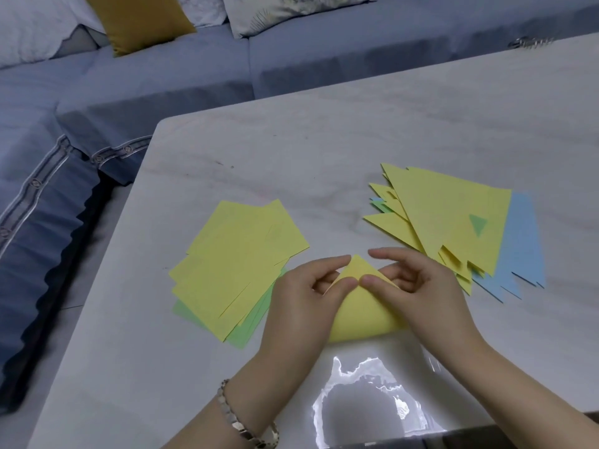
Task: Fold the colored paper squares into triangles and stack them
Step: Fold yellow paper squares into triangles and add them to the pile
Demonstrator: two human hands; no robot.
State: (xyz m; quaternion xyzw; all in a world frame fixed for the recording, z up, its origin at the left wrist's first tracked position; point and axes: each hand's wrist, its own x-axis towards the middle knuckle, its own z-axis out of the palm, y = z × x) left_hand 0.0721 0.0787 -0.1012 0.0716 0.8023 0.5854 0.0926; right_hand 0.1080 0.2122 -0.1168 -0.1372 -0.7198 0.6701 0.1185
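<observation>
Status: the left hand [301,293] and right hand [421,286] are close together, thumbs nearly touching, each pinching the top corner of a yellow sheet [359,319]. The sheet sits toward the table's [324,140] near edge, between the two piles. It is doubled over corner to corner. Its lower fold is rounded and not yet creased.

The squares [233,264] lie fanned toward the left edge, yellow over green. The triangles [447,222] lie loosely spread toward the right, yellow over blue.

Risks, as I judge them:
- The corners may slip out of line when a thumb lifts to run the crease, giving a skewed triangle.
- Pressing the rounded fold from one end only could crease it off the diagonal.
- The left wrist lies over the squares' near corner, so a sweep could drag them.
- The triangles are already ragged, and a careless drop would scatter them further.
</observation>
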